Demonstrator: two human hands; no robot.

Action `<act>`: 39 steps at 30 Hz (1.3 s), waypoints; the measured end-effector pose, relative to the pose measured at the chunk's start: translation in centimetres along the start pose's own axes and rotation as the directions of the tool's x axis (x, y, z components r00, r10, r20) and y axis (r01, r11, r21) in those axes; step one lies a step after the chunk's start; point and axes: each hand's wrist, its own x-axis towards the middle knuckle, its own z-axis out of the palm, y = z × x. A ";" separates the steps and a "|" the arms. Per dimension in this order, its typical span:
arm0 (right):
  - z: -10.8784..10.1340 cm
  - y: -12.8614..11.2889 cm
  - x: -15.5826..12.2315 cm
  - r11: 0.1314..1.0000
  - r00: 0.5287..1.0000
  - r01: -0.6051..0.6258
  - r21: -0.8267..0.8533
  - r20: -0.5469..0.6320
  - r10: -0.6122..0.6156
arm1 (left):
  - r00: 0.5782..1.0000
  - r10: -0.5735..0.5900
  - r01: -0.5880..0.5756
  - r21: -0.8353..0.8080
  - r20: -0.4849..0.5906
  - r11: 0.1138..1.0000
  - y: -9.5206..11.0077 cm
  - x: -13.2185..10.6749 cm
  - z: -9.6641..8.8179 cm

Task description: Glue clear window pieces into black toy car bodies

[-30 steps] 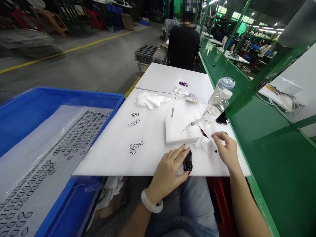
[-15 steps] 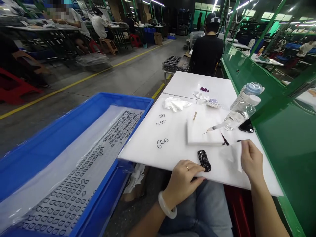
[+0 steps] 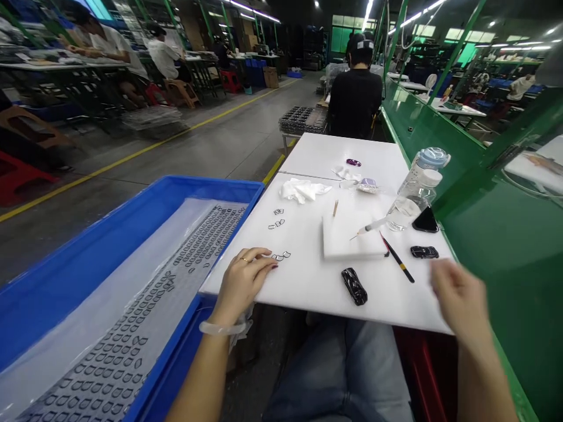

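Note:
My left hand (image 3: 244,281) is at the table's left front edge, thumb and fingertips drawn together over a small group of clear, dark-rimmed window pieces (image 3: 281,256). Its fingertips cover part of the group, so what they pinch is hidden. My right hand (image 3: 460,296) is smeared by motion at the right edge, and its fingers cannot be made out. Just beyond it lies a glossy black toy car body (image 3: 424,252). Another black toy car body (image 3: 354,286) rests near the front edge, between the hands and touched by neither.
A white foam block (image 3: 352,243) carries a syringe (image 3: 369,227) and wooden sticks (image 3: 335,208). Tweezers (image 3: 398,258), bottles (image 3: 407,208) and a phone (image 3: 426,220) are to the right. Crumpled tissue (image 3: 302,190) lies behind. A blue bin (image 3: 176,180) of rimmed pieces stands left.
My left hand has left the near black car body and moved left to the window pieces. The thin white sheet in my right hand no longer shows; a second car body is now visible there.

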 end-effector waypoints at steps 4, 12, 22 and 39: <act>4.3 -1.5 -3.2 0.969 0.881 0.137 -0.208 0.473 -0.024 | 0.973 -0.114 0.106 -0.048 -0.201 0.993 2.2 -0.8 0.7; 6.1 -3.4 -5.0 1.000 0.924 0.000 0.025 0.381 -0.010 | 0.985 -0.161 0.107 -0.504 -0.064 0.857 11.1 -1.0 3.7; 6.7 -5.3 -6.1 0.856 0.874 -0.298 0.423 0.482 0.066 | 0.924 -0.236 0.362 -0.886 0.300 0.291 15.3 -1.4 5.1; 3.0 -0.6 -3.5 0.975 0.925 0.017 0.222 -0.373 0.069 | 0.774 -0.243 0.457 -0.781 0.585 -0.425 15.3 -1.4 5.8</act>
